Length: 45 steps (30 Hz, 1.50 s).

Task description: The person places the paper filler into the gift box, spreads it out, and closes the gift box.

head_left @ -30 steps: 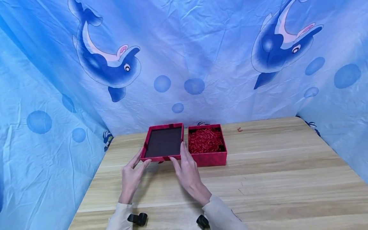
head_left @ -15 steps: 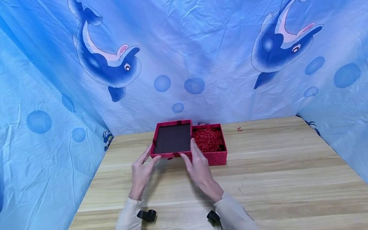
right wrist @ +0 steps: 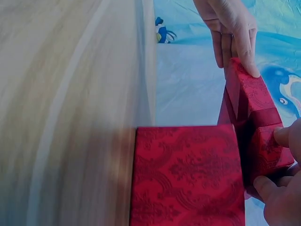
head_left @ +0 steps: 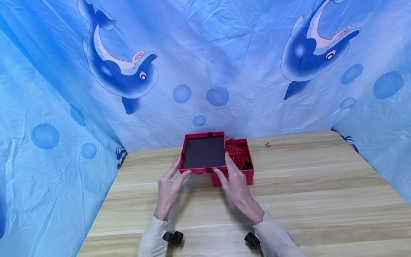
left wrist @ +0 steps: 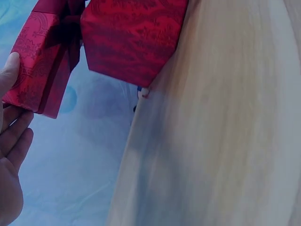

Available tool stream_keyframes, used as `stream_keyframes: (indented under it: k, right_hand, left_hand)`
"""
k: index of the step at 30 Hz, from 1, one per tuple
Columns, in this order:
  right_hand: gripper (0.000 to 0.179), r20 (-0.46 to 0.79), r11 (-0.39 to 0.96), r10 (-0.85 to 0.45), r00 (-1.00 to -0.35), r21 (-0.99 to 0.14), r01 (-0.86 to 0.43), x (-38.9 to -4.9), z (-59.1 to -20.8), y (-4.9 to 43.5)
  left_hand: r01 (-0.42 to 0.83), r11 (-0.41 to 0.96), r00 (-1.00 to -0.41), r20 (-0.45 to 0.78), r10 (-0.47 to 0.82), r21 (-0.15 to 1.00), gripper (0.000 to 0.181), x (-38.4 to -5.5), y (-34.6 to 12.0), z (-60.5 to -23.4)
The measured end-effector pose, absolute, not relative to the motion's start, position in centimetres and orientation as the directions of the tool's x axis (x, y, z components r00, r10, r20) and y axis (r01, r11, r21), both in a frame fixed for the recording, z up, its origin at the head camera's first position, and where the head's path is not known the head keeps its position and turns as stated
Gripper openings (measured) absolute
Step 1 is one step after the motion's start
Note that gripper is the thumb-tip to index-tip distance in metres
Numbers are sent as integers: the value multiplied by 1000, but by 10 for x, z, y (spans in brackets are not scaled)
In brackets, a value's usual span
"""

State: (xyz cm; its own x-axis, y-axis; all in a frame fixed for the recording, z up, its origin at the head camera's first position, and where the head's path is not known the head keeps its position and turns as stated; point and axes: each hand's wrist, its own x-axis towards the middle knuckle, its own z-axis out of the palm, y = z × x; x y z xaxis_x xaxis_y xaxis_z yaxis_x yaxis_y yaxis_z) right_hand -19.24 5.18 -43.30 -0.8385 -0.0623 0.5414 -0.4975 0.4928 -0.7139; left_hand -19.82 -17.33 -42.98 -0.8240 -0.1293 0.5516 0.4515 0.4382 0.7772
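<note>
A red patterned box lid (head_left: 205,152) is held in the air with its dark inner side towards the head camera. Its near left corner is pinched by my left hand (head_left: 168,192), thumb on the front edge. At the near right corner my right hand (head_left: 239,191) grips it the same way. Behind and below the lid's right part stands the red box (head_left: 247,177), open at the top. Red shredded paper (head_left: 240,157) fills it, partly hidden by the lid. In the right wrist view, a dark red ribbon (right wrist: 264,117) runs round the lid.
Both things are near the back edge of a wooden table (head_left: 314,192). A small red shred (head_left: 268,145) lies right of the box. Behind hangs a blue curtain (head_left: 199,64) printed with dolphins. A black wrist camera (head_left: 173,238) sits at each sleeve.
Both hands have carried the lid to the right and slightly up and away. It covers more of the box than before. The box has stayed in place.
</note>
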Motion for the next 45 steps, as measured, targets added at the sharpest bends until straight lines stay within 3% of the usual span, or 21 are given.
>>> stream_keyframes:
  k: [25,37,45]
  right_hand:
    - [73,525,540,-16,-851,-712,-450,-194,-427,107]
    - [75,570,547,-14,-822,-684,-483,-197,-427,126]
    - [75,598,478,-31,-801,-695,-537,-198,-429,131]
  left_hand:
    - [504,425,-816,576,-53,752,64,-216,-130,-438]
    - [514,428,-807,589,-53,743,63,-216,-110,-435]
    - [515,429,-809,586,-43,742,64,-215,-106,-437]
